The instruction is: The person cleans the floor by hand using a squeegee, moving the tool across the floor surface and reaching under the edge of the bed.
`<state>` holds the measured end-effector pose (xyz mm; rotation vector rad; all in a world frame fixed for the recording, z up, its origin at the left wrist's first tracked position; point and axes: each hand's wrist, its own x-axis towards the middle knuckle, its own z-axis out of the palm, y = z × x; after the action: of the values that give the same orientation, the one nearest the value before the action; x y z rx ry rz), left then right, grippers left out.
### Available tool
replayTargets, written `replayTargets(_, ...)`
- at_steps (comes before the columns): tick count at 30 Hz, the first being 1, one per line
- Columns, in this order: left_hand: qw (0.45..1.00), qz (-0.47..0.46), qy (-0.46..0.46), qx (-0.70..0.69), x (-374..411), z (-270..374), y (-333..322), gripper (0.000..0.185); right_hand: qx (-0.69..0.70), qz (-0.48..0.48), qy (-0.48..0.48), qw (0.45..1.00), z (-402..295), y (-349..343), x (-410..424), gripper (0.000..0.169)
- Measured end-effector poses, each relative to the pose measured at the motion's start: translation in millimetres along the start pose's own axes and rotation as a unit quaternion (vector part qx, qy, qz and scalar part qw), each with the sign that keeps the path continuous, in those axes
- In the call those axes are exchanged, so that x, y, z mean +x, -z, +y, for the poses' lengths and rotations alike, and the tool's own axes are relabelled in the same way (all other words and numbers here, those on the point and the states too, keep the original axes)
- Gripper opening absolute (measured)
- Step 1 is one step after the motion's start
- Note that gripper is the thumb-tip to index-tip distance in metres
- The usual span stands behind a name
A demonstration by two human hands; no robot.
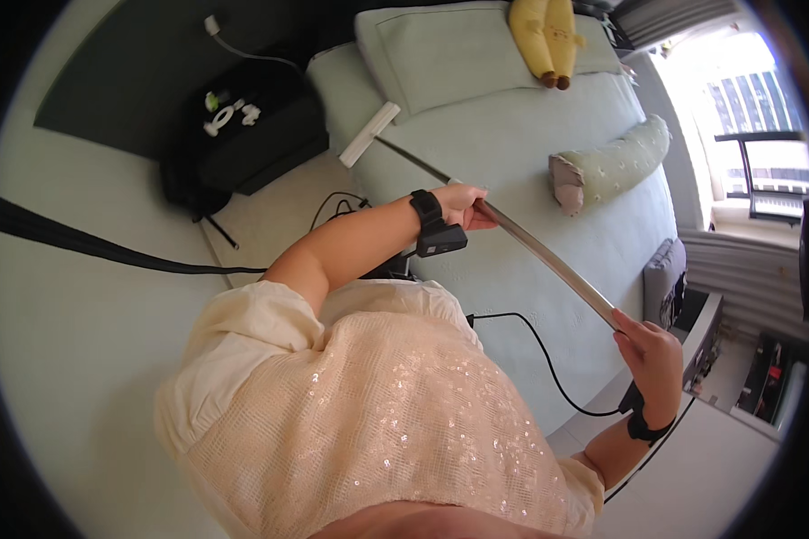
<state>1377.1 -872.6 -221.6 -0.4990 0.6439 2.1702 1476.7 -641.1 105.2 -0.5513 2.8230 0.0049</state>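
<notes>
Both my hands grip the metal pole (553,261) of a long-handled mop or squeegee. My left hand (466,205) closes around its middle, and my right hand (650,354) holds the near end at the lower right. At the far end sits a white bar-shaped head (369,135), over the left edge of a bed with a pale green sheet (485,155). Whether the head touches the sheet cannot be told. Black devices are strapped to both wrists, and a black cable (546,350) runs to the right one.
Pale green pillows (458,57), a yellow banana plush (546,40) and a green bolster (610,165) lie on the bed. A black nightstand (276,121) holds small items beside a black bag (192,192). A grey cushion (664,276) rests by the right edge, near a bright window (748,101).
</notes>
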Motion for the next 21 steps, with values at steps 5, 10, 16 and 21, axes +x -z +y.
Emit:
replayTargets(5, 0.996, -0.052, -0.059, 0.039, -5, 24, -57, 0.028, 0.119, 0.041, -0.080, 0.989, 38, 0, -36, 0.033)
replayTargets(10, 0.957, 0.118, -0.131, 0.232, 55, 115, -41, 0.023, 0.231, 0.082, -0.082, 0.966, 42, -98, 25, 0.034)
replayTargets(16, 0.923, 0.199, 0.012, 0.329, 144, 138, 33, 0.020, 0.303, 0.047, -0.126, 0.944, 36, -165, 75, 0.033)
replayTargets(21, 0.950, 0.107, 0.118, 0.269, 120, 21, -28, 0.032, 0.343, -0.040, -0.216, 0.913, 91, -168, -23, 0.032)
